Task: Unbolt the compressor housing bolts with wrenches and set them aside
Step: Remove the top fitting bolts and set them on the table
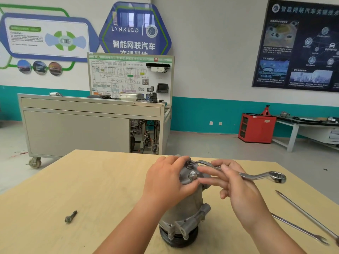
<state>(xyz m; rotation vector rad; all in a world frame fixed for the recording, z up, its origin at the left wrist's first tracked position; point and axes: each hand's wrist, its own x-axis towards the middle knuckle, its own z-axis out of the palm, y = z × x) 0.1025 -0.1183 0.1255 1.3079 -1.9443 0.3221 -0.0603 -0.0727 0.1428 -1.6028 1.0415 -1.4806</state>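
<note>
A grey metal compressor (pixel 185 215) stands upright on its black pulley on the wooden table (pixel 88 189). My left hand (pixel 165 180) grips the top of its housing. My right hand (pixel 236 186) holds a double ring wrench (pixel 256 176) by its shank; the wrench's far ring sits over a bolt (pixel 189 163) at the back of the housing top. A second bolt head (pixel 192 175) stands nearer to me, between my fingers. One loose bolt (pixel 70 216) lies on the table to the left.
Two long wrenches (pixel 304 215) (pixel 300 230) lie on the table's right side, near the edge. Beyond the table stand a grey wheeled training bench (pixel 77 129), a red cabinet (pixel 256 128) and a workbench (pixel 308 123) at the right wall.
</note>
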